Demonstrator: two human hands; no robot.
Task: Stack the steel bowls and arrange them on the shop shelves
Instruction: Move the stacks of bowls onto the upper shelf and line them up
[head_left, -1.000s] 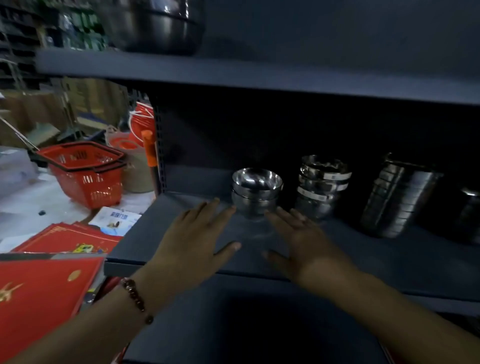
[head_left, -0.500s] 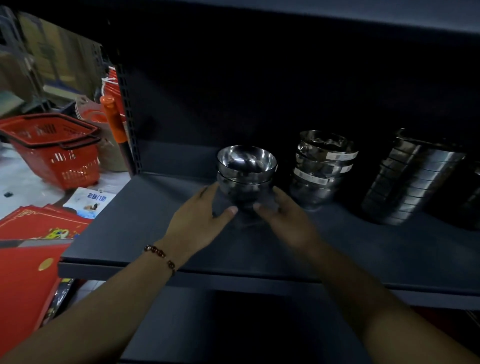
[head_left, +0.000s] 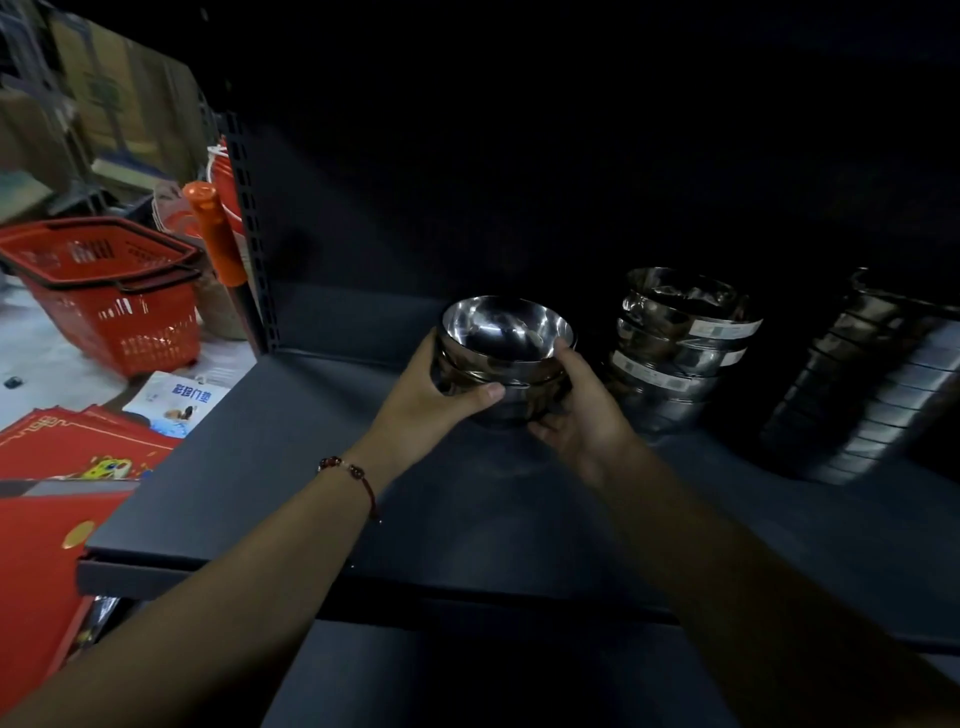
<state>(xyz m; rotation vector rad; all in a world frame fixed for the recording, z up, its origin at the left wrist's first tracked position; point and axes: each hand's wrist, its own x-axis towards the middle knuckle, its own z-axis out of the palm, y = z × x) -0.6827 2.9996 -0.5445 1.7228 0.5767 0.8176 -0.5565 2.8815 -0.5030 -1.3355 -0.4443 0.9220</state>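
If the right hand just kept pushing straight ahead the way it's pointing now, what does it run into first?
The right hand already grips the small bowl stack, so that moves with it. Straight ahead lies bare shelf, then the dark back panel. The labelled bowl stack sits just to its right; clearance is hard to judge.

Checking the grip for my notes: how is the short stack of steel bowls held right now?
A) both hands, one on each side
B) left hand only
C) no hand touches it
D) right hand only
A: the left hand and the right hand each curl round a side of the bowl stack.
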